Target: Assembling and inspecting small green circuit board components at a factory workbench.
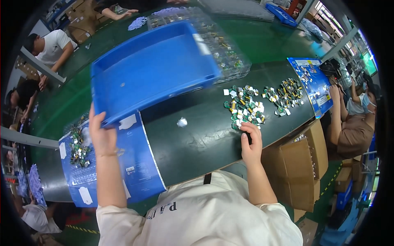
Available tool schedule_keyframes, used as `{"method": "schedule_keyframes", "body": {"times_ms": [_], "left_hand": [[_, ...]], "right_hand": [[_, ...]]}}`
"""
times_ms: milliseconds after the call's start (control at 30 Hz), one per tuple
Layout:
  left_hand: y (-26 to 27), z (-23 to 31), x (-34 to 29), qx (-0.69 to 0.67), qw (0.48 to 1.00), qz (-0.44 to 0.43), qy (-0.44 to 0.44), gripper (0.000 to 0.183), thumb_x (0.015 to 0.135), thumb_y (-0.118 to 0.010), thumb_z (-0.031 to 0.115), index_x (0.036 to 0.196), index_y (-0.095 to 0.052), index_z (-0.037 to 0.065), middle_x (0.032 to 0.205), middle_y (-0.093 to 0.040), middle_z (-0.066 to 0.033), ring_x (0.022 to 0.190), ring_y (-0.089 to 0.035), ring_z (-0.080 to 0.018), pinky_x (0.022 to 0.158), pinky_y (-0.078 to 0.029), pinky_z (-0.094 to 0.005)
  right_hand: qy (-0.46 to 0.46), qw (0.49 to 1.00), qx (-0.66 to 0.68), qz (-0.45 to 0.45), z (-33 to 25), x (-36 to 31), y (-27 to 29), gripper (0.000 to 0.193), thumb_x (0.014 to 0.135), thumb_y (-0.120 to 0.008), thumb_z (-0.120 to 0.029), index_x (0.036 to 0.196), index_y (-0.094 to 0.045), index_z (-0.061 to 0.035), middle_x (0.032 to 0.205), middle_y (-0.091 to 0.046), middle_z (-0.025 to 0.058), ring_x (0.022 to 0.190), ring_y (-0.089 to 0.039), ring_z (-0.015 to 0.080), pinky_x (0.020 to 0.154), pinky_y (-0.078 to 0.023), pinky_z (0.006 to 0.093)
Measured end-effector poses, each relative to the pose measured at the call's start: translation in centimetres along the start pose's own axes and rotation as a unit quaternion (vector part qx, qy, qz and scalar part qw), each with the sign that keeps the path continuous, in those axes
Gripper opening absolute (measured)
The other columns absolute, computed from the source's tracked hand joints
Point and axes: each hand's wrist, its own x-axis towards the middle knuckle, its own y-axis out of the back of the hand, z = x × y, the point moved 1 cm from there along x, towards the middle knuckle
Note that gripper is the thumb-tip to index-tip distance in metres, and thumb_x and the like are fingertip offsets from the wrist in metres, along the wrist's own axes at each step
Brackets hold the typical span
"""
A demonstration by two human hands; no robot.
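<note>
My left hand [102, 133] grips the near left corner of a shallow blue plastic tray [156, 67]. The tray is raised over the table, tilted and slightly blurred; only a tiny speck shows on its floor. My right hand [251, 144] has its thumb and fingers apart, with the fingertips at the near edge of a pile of small green, white and gold pieces [246, 107]. I cannot make out anything held in it. Another pile of similar pieces [289, 93] lies just to the right.
Behind the blue tray stand stacked clear plastic trays [230, 49] with small parts. A blue printed sheet [141, 164] carries more pieces at left. A crumpled silvery bit [182, 121] lies mid-table. An open cardboard box [289, 174] stands below the right edge. Other people work around.
</note>
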Motion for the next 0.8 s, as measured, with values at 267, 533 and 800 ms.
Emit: {"method": "schedule_keyframes", "body": {"times_ms": [267, 533, 800], "left_hand": [[5.1, 3.2, -0.4, 0.051, 0.998, 0.028, -0.027, 0.054, 0.081, -0.044, 0.003, 0.135, -0.036, -0.001, 0.128, -0.049, -0.0133, 0.115, -0.05, -0.0252, 0.097, -0.041, -0.0367], [-0.1, -4.5, 1.7, -0.011, 0.999, -0.008, 0.036, 0.055, 0.081, -0.044, 0.001, 0.135, -0.037, -0.001, 0.128, -0.049, -0.0126, 0.114, -0.05, -0.0245, 0.096, -0.041, -0.0367], [-3.0, -9.7, 4.9, -0.046, 0.995, -0.042, 0.072, 0.048, 0.087, -0.045, 0.005, 0.134, -0.039, 0.0, 0.128, -0.05, -0.0108, 0.116, -0.048, -0.0226, 0.098, -0.038, -0.0354]], "right_hand": [[0.004, 1.0, 0.005, 0.008, -0.3, 0.1, 0.1, 0.014, 0.079, -0.055, -0.002, 0.091, -0.062, -0.0049, 0.103, -0.063, 0.0091, 0.106, -0.053, 0.0294, 0.095, -0.038, 0.0395], [0.003, 1.0, -0.008, 0.012, -0.2, -0.2, 0.0, 0.014, 0.079, -0.056, -0.002, 0.09, -0.063, -0.0053, 0.103, -0.063, 0.0087, 0.107, -0.052, 0.0294, 0.095, -0.037, 0.0397], [0.013, 0.999, -0.036, 0.01, -0.5, -0.1, -0.2, 0.014, 0.08, -0.053, -0.002, 0.09, -0.062, -0.0029, 0.103, -0.063, 0.0092, 0.108, -0.052, 0.0276, 0.097, -0.036, 0.0381]]}}
